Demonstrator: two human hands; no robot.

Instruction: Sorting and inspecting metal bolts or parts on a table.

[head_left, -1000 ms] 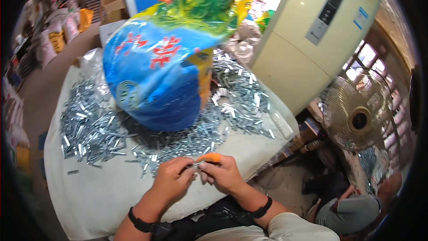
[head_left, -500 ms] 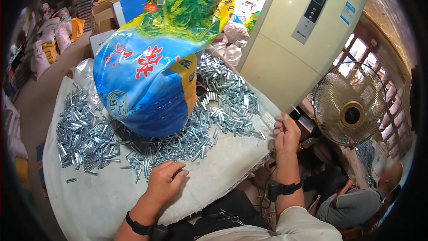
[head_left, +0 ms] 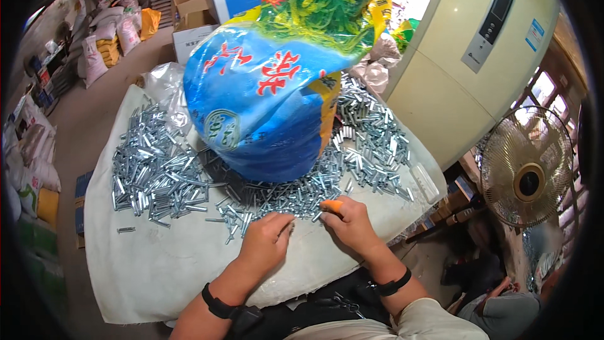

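Fingers of my left hand [head_left: 264, 239] and right hand [head_left: 352, 225] curl beside the pins [head_left: 160, 179]; whether they pinch any, I cannot tell. Pins lie left, right and near of the bag [head_left: 258, 104], on pale cloth [head_left: 163, 277].

Well right of the hands [head_left: 267, 239] stands a caged fan [head_left: 530, 181], a person in grey [head_left: 503, 315] near it. Ahead and right rises a tall cream cabinet [head_left: 440, 75]; far ahead, leftward, are stuffed sacks [head_left: 94, 63] and a cardboard box [head_left: 194, 9].
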